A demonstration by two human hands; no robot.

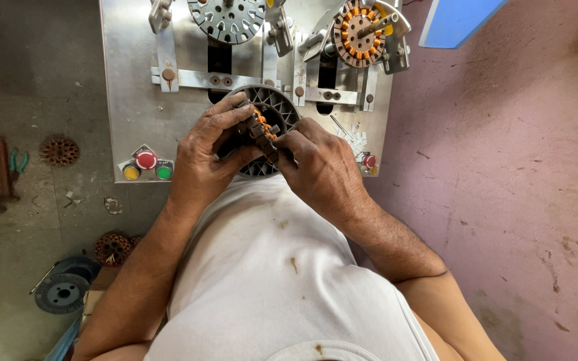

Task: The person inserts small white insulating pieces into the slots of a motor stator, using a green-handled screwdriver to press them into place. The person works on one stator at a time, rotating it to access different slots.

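My left hand (209, 150) and my right hand (319, 167) both grip a round wound stator (262, 130) with orange copper coils and dark teeth. I hold it on edge, close to my chest. Just behind it sits a grey slotted disc (277, 107) on the metal winding machine (135, 100). My fingers cover most of the stator's near rim.
The machine carries a second wound stator (359, 32) on a spindle at upper right and a grey spoked disc (227, 19) at upper middle. Red, yellow and green buttons (146, 164) sit by my left hand. Loose stators (59, 150), pliers (19, 160) and a wire spool (61, 292) lie on the floor at left.
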